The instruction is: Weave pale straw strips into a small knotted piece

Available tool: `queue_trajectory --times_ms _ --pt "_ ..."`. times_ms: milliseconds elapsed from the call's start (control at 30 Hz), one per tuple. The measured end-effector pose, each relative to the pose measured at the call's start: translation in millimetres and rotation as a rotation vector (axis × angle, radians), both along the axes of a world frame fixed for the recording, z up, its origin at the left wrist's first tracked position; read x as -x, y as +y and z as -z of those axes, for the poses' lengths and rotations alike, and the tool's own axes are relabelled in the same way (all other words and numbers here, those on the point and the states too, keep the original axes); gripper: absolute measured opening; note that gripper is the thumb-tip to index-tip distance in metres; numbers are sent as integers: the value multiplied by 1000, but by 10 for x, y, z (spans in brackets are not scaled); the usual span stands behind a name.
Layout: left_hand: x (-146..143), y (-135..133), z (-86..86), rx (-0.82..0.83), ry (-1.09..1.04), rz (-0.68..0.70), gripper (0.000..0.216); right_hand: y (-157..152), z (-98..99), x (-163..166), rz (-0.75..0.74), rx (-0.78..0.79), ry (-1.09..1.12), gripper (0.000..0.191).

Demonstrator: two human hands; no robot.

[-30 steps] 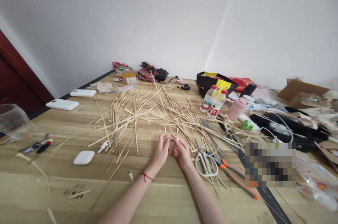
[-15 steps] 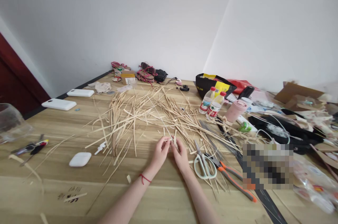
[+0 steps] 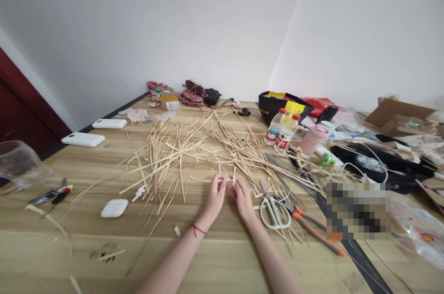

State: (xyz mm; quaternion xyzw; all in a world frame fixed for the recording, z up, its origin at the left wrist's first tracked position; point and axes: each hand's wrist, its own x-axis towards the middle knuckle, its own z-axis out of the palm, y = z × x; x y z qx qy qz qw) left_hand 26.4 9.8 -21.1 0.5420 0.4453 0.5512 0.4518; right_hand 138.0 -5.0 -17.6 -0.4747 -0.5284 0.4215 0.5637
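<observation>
Just below the centre of the frame, the bare left hand (image 3: 215, 194) and bare right hand (image 3: 242, 198) pinch a thin, pale, straw-coloured strip (image 3: 220, 164) between closed fingertips, above the wood-grained table (image 3: 222, 261); mint-handled metal scissors (image 3: 271, 200) lie lower right, beside orange-and-grey-handled pliers (image 3: 297, 213).

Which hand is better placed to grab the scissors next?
Right hand, likely: the scissors lie just beside it, pointing away from the person, while the left hand is farther off. The right appears to hold a pale strip, though.
</observation>
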Motion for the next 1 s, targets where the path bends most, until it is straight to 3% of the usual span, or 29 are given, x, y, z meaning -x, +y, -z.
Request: queue_trajectory --times_ms 133,400,767,1000 --pt "-17 -2 -12 -12 -27 4 23 0 -2 -3 8 -24 -9 39" --pt "-29 -32 -42 7 -103 163 12 8 4 -19 -14 -23 4 40" --pt "2 33 80 61 -42 23 23 25 97 -22 42 -13 -10 43" --pt "-8 5 -20 25 -11 120 23 37 91 -53 61 -72 -93 43"
